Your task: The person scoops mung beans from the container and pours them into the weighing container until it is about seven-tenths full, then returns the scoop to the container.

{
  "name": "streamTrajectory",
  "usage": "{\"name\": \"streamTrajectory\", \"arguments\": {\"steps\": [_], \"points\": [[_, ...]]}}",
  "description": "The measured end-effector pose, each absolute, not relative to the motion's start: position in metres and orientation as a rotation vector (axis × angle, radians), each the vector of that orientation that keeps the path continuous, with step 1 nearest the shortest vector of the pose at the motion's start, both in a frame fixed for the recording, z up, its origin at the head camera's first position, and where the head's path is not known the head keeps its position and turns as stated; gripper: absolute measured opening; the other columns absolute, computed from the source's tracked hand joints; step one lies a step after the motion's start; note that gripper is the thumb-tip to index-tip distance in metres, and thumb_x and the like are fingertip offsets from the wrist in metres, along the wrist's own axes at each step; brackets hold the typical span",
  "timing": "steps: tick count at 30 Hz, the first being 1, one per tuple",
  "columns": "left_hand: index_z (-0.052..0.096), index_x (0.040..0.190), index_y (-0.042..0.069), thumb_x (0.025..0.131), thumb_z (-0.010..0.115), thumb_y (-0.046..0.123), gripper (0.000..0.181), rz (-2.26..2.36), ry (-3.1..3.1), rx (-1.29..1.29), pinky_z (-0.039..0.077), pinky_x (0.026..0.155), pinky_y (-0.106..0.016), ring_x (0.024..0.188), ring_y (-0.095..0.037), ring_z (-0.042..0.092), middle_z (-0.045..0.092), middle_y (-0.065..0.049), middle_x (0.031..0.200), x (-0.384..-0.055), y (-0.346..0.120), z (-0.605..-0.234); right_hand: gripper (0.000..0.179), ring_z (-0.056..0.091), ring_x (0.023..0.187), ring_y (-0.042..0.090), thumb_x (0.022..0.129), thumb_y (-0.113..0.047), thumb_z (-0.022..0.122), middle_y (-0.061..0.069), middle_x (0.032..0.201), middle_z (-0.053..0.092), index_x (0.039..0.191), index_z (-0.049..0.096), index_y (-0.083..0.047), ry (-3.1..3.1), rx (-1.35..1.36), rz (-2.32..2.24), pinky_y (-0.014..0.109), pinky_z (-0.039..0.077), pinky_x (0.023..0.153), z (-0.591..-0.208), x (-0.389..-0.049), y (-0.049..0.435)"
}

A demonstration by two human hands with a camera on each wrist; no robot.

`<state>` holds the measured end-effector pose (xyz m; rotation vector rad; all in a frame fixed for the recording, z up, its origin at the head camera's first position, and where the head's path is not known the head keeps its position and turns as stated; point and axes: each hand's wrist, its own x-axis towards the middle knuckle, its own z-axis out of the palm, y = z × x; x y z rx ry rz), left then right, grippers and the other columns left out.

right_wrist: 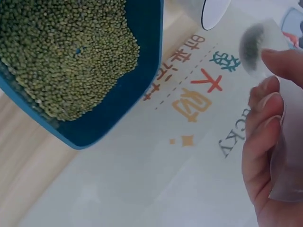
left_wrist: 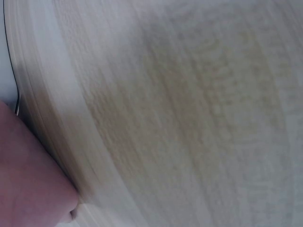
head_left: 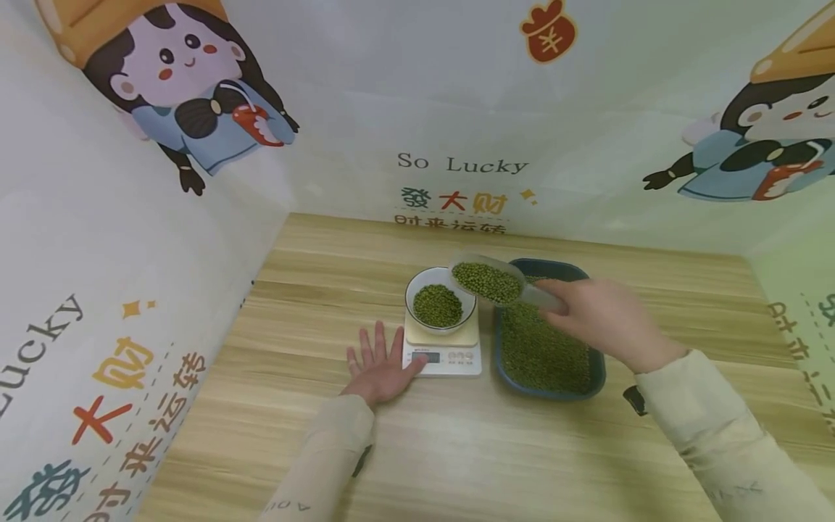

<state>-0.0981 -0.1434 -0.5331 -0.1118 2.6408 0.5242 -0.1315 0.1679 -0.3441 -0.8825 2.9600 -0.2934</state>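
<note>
My right hand point(head_left: 603, 319) grips the handle of a clear scoop point(head_left: 531, 293) loaded with green mung beans point(head_left: 485, 281). The scoop's front end overlaps the right rim of a white bowl point(head_left: 419, 286) in the head view. Inside that bowl lies a heap of mung beans point(head_left: 438, 306), and it stands on a white kitchen scale point(head_left: 466, 362). Fingers spread and straight, my left hand point(head_left: 385, 370) rests at the scale's left side, its thumb over the display. In the right wrist view, curled fingers point(right_wrist: 262, 137) wrap the scoop's handle.
A blue tub point(head_left: 548, 394) of mung beans stands right of the scale, partly beneath my right hand. Printed cloth point(head_left: 470, 109) walls in the wooden table point(head_left: 443, 449) at the back and sides. A small dark object point(head_left: 634, 399) lies beside my right sleeve.
</note>
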Motion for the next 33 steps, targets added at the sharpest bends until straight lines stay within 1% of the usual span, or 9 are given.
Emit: {"name": "streamTrajectory", "arguments": {"steps": [3, 6, 9, 11, 14, 18, 21, 27, 33], "points": [[-0.009, 0.141, 0.031, 0.073, 0.009, 0.081, 0.087, 0.527, 2.634, -0.107, -0.029, 0.088, -0.049, 0.120, -0.025, -0.039, -0.034, -0.001, 0.139, -0.098, -0.144, -0.531, 0.044, 0.034, 0.037, 0.005, 0.084, -0.028, 0.059, -0.011, 0.050, 0.047, 0.123, 0.054, -0.007, 2.920, -0.932, -0.240, 0.024, 0.030, 0.037, -0.340, -0.134, 0.162], [-0.007, 0.142, 0.029, 0.074, 0.011, 0.080, 0.087, 0.534, 2.642, -0.101, -0.027, 0.089, -0.051, 0.121, -0.026, -0.038, -0.033, -0.002, 0.140, -0.096, -0.143, -0.529, 0.044, 0.032, 0.035, 0.005, 0.083, -0.026, 0.061, -0.010, 0.050, 0.046, 0.121, 0.055, -0.005, 2.889, -0.939, -0.224, 0.023, 0.030, 0.036, -0.340, -0.137, 0.158], [-0.007, 0.143, 0.029, 0.074, 0.012, 0.080, 0.087, 0.540, 2.646, -0.101, -0.027, 0.089, -0.051, 0.120, -0.027, -0.038, -0.033, -0.003, 0.140, -0.096, -0.143, -0.529, 0.043, 0.033, 0.035, 0.005, 0.081, -0.024, 0.062, -0.004, 0.061, 0.058, 0.120, 0.056, -0.005, 2.880, -0.920, -0.206, 0.023, 0.030, 0.035, -0.340, -0.141, 0.157], [-0.007, 0.142, 0.029, 0.074, 0.012, 0.080, 0.087, 0.539, 2.649, -0.099, -0.028, 0.088, -0.050, 0.120, -0.027, -0.039, -0.033, -0.003, 0.140, -0.097, -0.143, -0.531, 0.042, 0.036, 0.036, 0.005, 0.081, -0.024, 0.063, 0.000, 0.073, 0.064, 0.119, 0.057, -0.006, 2.880, -0.912, -0.186, 0.023, 0.031, 0.035, -0.339, -0.142, 0.156], [-0.008, 0.142, 0.030, 0.073, 0.011, 0.080, 0.087, 0.531, 2.640, -0.104, -0.029, 0.088, -0.049, 0.119, -0.027, -0.040, -0.035, -0.002, 0.140, -0.098, -0.144, -0.532, 0.041, 0.040, 0.039, 0.005, 0.081, -0.023, 0.063, 0.004, 0.083, 0.066, 0.118, 0.058, -0.006, 2.871, -0.918, -0.165, 0.024, 0.033, 0.037, -0.338, -0.144, 0.154], [-0.005, 0.143, 0.027, 0.075, 0.012, 0.079, 0.087, 0.525, 2.639, -0.094, -0.027, 0.090, -0.052, 0.121, -0.028, -0.038, -0.032, -0.004, 0.141, -0.097, -0.143, -0.527, 0.036, 0.039, 0.040, 0.006, 0.080, -0.022, 0.063, -0.003, 0.067, 0.060, 0.113, 0.061, -0.006, 2.861, -0.936, -0.139, 0.024, 0.033, 0.038, -0.336, -0.147, 0.151], [-0.004, 0.144, 0.026, 0.077, 0.013, 0.077, 0.086, 0.532, 2.633, -0.084, -0.024, 0.092, -0.053, 0.122, -0.029, -0.035, -0.029, -0.007, 0.142, -0.096, -0.142, -0.522, 0.033, 0.038, 0.039, 0.006, 0.080, -0.022, 0.063, -0.007, 0.060, 0.054, 0.109, 0.062, -0.008, 2.866, -0.952, -0.114, 0.024, 0.032, 0.038, -0.334, -0.148, 0.150], [-0.003, 0.144, 0.025, 0.078, 0.014, 0.076, 0.085, 0.542, 2.629, -0.090, -0.023, 0.093, -0.053, 0.123, -0.030, -0.034, -0.028, -0.007, 0.143, -0.096, -0.142, -0.521, 0.034, 0.038, 0.038, 0.007, 0.079, -0.024, 0.065, -0.008, 0.055, 0.050, 0.109, 0.062, -0.009, 2.867, -0.939, -0.069, 0.024, 0.031, 0.035, -0.333, -0.147, 0.149], [-0.006, 0.143, 0.028, 0.074, 0.013, 0.079, 0.088, 0.537, 2.641, -0.095, -0.028, 0.089, -0.051, 0.120, -0.029, -0.039, -0.034, -0.003, 0.140, -0.098, -0.144, -0.533, 0.026, 0.035, 0.038, 0.007, 0.078, -0.022, 0.065, -0.008, 0.048, 0.043, 0.100, 0.064, -0.010, 2.888, -0.941, -0.011, 0.023, 0.028, 0.034, -0.330, -0.145, 0.148]]}}
